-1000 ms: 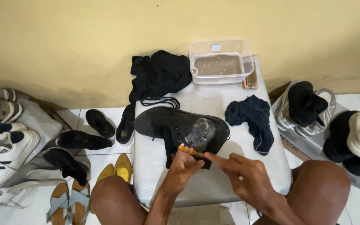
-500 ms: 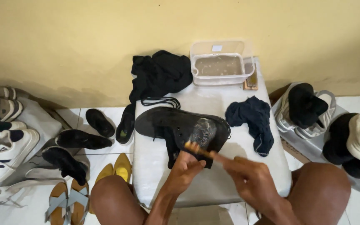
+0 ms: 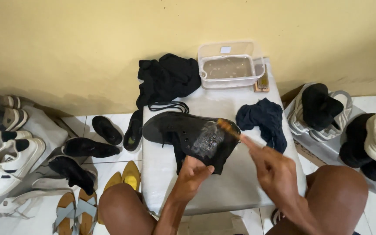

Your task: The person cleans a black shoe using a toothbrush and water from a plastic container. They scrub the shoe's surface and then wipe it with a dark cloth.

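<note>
Shoe, black, with soapy foam on its upper, lies on its side at the middle of the white padded stool, toe to the left. Left hand rests at the near edge of the shoe, fingers curled and pressed on the collar. Right hand pinches the handle of a small brush, whose head touches the foamed patch. Handling judgement: the canvas-like upper looks soft and light, slippery where wet; the firm sole edge or collar appears the surest hold. A dark blue cloth lies just right of the shoe. Farther off sit a black garment and a clear tub of cloudy water, against the yellow wall.
</note>
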